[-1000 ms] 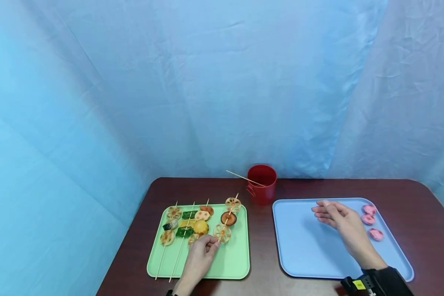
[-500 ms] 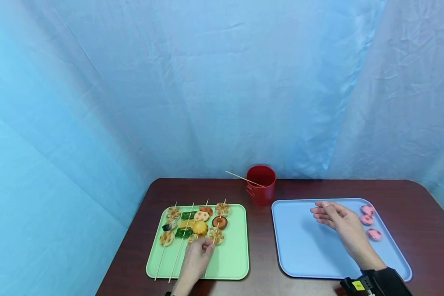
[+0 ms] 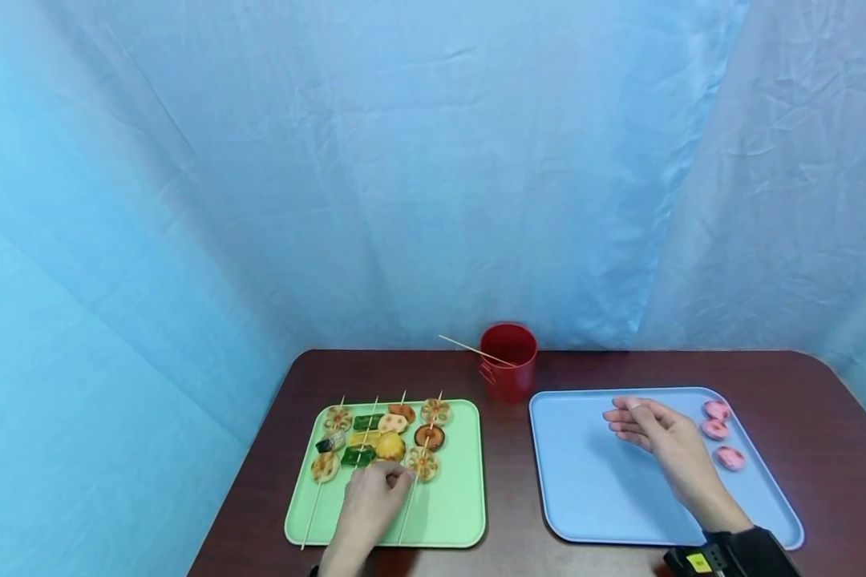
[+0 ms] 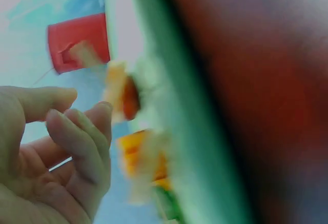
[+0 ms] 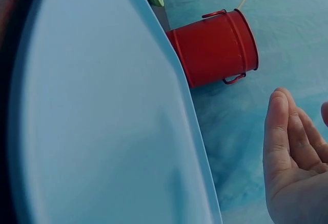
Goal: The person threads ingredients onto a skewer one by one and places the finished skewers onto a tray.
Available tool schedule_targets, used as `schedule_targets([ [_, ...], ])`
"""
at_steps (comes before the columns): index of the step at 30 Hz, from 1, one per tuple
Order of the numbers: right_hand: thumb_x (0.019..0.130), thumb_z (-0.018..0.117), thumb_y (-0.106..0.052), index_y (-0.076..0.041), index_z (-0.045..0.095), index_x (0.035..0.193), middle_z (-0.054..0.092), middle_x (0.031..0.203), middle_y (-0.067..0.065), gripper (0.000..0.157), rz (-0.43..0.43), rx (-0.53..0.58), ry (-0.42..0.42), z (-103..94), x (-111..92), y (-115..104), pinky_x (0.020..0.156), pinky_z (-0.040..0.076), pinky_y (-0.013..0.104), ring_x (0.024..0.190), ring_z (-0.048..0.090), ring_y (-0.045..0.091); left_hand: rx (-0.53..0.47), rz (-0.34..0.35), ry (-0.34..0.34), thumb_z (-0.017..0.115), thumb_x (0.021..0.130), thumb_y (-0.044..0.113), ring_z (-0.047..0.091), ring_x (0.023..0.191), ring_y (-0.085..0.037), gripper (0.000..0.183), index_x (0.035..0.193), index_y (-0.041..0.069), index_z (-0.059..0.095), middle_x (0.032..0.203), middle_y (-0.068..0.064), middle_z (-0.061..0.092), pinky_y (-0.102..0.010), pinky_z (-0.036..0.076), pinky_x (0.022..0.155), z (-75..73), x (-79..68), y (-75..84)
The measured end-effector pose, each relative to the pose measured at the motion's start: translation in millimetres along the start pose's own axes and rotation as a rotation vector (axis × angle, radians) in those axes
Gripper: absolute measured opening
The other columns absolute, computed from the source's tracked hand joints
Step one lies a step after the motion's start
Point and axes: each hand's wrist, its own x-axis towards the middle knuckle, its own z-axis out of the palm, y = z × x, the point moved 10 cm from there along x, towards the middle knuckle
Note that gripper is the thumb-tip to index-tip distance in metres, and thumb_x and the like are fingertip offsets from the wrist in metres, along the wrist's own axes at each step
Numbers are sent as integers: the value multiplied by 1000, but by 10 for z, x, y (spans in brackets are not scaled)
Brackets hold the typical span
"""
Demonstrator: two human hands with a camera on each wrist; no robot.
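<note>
On the green tray (image 3: pixel 451 521) lies a skewer with two lotus root slices and a brown mushroom slice (image 3: pixel 429 437) between them. My left hand (image 3: pixel 371 501) is just left of its bare stick, over the other skewers. In the left wrist view a gap shows between the thumb and loosely bent fingers of this hand (image 4: pixel 72 152), with nothing held. My right hand (image 3: pixel 671 449) hovers above the blue tray (image 3: pixel 584 505), fingers fairly straight and holding nothing. The right wrist view shows this hand (image 5: pixel 294 167) beyond the tray's edge.
A red cup (image 3: pixel 508 381) with a thin stick (image 3: pixel 469 347) leaning in it stands behind the trays. Several other food skewers (image 3: pixel 364 437) lie on the green tray's left side. Pink round pieces (image 3: pixel 729 458) sit along the blue tray's right edge.
The skewer in my left hand moved left and down onto the green tray. The left hand let go of it and shifted left. My right hand stayed nearly still.
</note>
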Motion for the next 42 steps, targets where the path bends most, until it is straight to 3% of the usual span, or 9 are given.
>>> schedule_targets([
  [6,99,44,-47,9,49,133,67,113,18,66,10,-48,-16,10,-55,22,81,53,35,101,65,27,33,99,72,64,90,32,49,55,-2,20,97,17,74,74,12,58,-23,40,48,-273,177,377],
  [12,100,45,-43,5,52,131,65,115,21,58,-28,-132,-41,55,-113,36,80,54,36,100,66,26,-229,132,129,59,94,34,62,76,-7,42,130,13,57,96,5,63,-27,48,59,-321,445,716],
  [16,99,46,-42,3,55,129,67,114,17,54,-66,-215,-24,69,-132,19,78,54,34,98,67,23,-415,102,146,59,94,37,63,91,-11,51,139,15,48,110,2,62,-32,52,71,-255,672,845],
  [19,99,47,-42,1,58,126,69,111,14,52,-83,-266,-9,79,-148,3,76,55,33,96,67,21,-492,74,159,59,93,36,63,95,-11,56,142,14,43,118,-2,60,-33,52,76,-190,861,905],
  [24,99,49,-40,1,60,123,69,109,13,49,-100,-287,-27,155,-188,-10,75,55,33,94,68,20,-536,31,229,60,93,36,63,93,-9,55,141,14,45,114,0,60,-32,52,77,-137,1090,899],
  [29,98,50,-40,2,60,122,70,108,12,49,-90,-282,-46,214,-220,-2,75,55,33,94,68,20,-590,64,311,62,93,30,65,87,-10,46,134,11,51,102,1,63,-30,53,74,-158,1185,930],
  [34,98,50,-40,2,60,122,69,109,12,49,-72,-271,-60,239,-227,28,75,55,33,94,67,21,-634,87,364,61,94,18,66,75,-12,30,123,9,57,95,-2,65,-27,54,64,-165,1206,958],
  [38,98,50,-40,3,59,122,69,109,13,50,-60,-260,-71,243,-226,51,76,55,32,94,67,21,-595,108,426,60,95,16,66,67,-12,17,108,5,61,85,-5,68,-28,53,60,-234,1178,984],
  [42,98,50,-41,3,59,123,69,110,13,52,-44,-260,-71,236,-231,61,76,54,31,95,67,21,-579,134,460,59,95,15,67,69,-10,14,103,4,62,82,-3,69,-28,53,61,-301,1137,1011],
])
